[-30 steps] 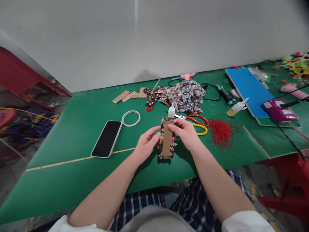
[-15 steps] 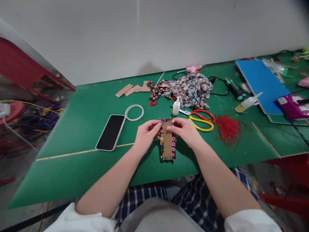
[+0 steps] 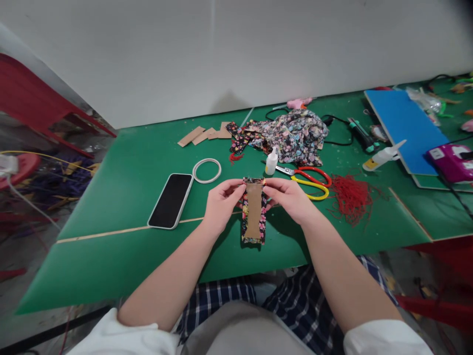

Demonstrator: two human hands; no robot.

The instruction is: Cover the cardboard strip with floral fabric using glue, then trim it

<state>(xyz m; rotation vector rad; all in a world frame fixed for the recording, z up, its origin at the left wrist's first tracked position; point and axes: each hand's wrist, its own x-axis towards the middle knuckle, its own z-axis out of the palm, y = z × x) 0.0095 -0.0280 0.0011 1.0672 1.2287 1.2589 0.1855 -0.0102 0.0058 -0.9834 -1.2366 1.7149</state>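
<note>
Holding a floral-edged cardboard strip (image 3: 253, 212) between left hand (image 3: 223, 199) and right hand (image 3: 290, 198), nearer than the scissors (image 3: 293, 172) and left of them.
Pinching the far end by its two long edges; unable to see the grip behind the strip, or to tell touching from hovering at its near end. Partly hidden, the scissors' blades, behind a small white bottle (image 3: 271, 164). Beyond the scissors, a rumpled floral cloth (image 3: 293, 133), a pink tool (image 3: 295, 104) partly behind it, then a pale grey wall (image 3: 148, 59). Well left of the scissors, a phone (image 3: 171, 201) on the green tabletop (image 3: 118, 197), crossed by a pale seam (image 3: 111, 234). Far right of the scissors, a purple device (image 3: 451, 161), cut off by the edge of view. Far left, off the tabletop, a red chair (image 3: 40, 93), also cut off, near a purplish heap (image 3: 70, 172) too blurred to name.
</note>
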